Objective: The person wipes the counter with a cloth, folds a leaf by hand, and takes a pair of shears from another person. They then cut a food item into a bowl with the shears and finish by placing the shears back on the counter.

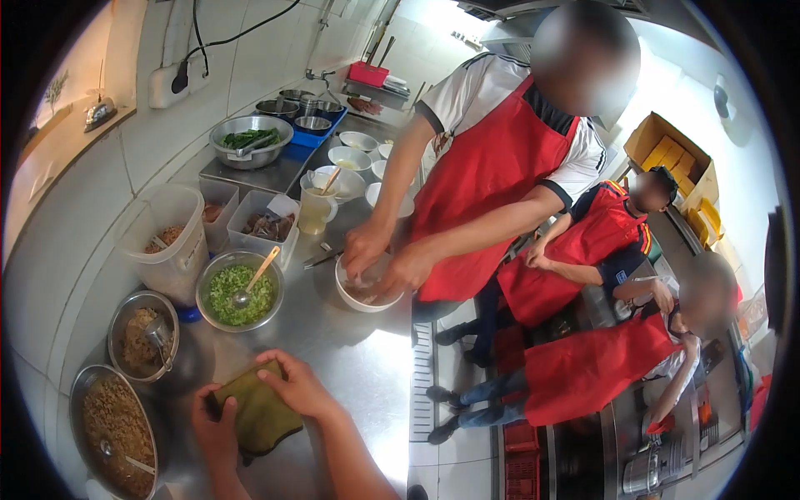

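Green cloth (262,417) is held over worktop (362,392), pinched at opposite edges between curled fingers of left hand (215,432) and right hand (297,387), likely so folds are kept together. Bowl of chopped greens (239,327) is placed just beyond, spoon (264,267) propped on rim, presumably for easy reach.

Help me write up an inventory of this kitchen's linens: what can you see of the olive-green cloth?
The olive-green cloth looks like soft fabric, folded into a small, roughly squarish pad with slightly uneven sides and dark edging visible along the bottom. It is held at a slant over the near part of the steel counter. The left hand grips its left side; the right hand holds the upper right, thumb across the face. Whether it is damp or touches the counter, I can't tell.
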`<state>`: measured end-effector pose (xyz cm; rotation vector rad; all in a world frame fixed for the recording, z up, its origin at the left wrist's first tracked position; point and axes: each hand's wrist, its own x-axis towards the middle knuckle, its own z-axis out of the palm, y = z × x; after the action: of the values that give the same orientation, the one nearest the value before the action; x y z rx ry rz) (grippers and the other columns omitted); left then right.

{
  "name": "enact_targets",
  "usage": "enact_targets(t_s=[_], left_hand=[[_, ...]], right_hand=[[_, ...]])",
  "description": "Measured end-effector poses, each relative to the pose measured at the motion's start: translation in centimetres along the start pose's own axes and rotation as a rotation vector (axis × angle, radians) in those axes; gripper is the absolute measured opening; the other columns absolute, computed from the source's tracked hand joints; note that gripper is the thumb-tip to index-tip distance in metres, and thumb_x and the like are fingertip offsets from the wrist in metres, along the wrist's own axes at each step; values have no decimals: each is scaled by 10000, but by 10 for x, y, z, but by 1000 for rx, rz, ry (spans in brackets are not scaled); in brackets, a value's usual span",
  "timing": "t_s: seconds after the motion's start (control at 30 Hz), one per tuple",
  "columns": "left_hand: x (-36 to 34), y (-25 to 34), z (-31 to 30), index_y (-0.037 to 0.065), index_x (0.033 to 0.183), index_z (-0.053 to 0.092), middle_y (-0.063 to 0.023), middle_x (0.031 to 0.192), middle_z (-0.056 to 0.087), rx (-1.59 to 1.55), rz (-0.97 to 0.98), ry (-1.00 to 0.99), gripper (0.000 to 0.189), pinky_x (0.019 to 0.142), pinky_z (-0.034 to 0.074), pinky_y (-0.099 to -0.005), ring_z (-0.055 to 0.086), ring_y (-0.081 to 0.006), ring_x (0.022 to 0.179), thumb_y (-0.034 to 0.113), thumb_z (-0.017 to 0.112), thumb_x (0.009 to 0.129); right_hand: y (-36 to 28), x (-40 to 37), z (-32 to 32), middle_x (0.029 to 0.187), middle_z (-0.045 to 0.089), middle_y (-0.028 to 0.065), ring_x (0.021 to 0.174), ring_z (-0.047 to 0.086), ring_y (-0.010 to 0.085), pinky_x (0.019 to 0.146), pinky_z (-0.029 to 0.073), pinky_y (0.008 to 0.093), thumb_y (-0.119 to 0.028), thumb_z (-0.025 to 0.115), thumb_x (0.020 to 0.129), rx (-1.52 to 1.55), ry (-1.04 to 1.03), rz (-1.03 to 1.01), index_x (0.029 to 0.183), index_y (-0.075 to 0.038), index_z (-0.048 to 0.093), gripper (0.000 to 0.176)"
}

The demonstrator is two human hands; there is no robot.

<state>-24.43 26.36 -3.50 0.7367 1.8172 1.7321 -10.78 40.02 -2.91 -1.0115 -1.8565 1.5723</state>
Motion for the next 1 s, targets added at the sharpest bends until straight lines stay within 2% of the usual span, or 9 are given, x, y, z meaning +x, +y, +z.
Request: enact_targets(t_s=[0.3,0.6,0.67,0.7,0.77,1.0], left_hand=[[0,-3,-1,34,1099,608,-59,1083,592,-2,-15,-3,278,985,411,-315,552,-179,1048,-4,664,830],[-1,0,-1,33,1100,607,-54,1088,592,26,-4,-3,270,983,415,-310,554,-170,1057,-16,655,839],[-1,1,-1,32,1100,607,-53,1090,592,16,-13,-4,269,984,415,-310,553,-168,1061,-17,654,839],[-1,2,-1,33,1101,607,-55,1092,591,15,-23,-5,270,985,414,-310,552,-170,1065,-15,654,839],[-1,1,-1,34,1101,607,-56,1095,590,13,-33,-6,271,986,413,-311,551,-172,1069,-13,655,839],[0,-7,-3,35,1086,606,-61,1083,594,34,7,-8,255,988,412,-312,552,-178,1058,-9,654,839]], right_hand=[[-4,-2,0,887,621,42,769,510,126,713,453,287,-183,688,947,-18,13,-19,1194,-82,615,277],[5,0,2,839,585,26,740,479,109,682,432,276,-175,686,947,4,11,-40,1180,-79,619,261],[8,1,4,770,519,-42,679,442,56,602,389,233,-181,688,949,5,37,-82,1190,-114,630,256],[5,1,3,770,519,-42,679,442,56,602,389,233,-181,688,949,5,37,-83,1190,-114,630,256],[-1,-1,1,844,587,22,746,481,112,690,436,279,-173,681,948,15,15,-22,1180,-79,620,258],[-1,-1,0,904,617,37,797,506,127,740,449,283,-183,680,954,5,3,-19,1186,-75,612,265]])
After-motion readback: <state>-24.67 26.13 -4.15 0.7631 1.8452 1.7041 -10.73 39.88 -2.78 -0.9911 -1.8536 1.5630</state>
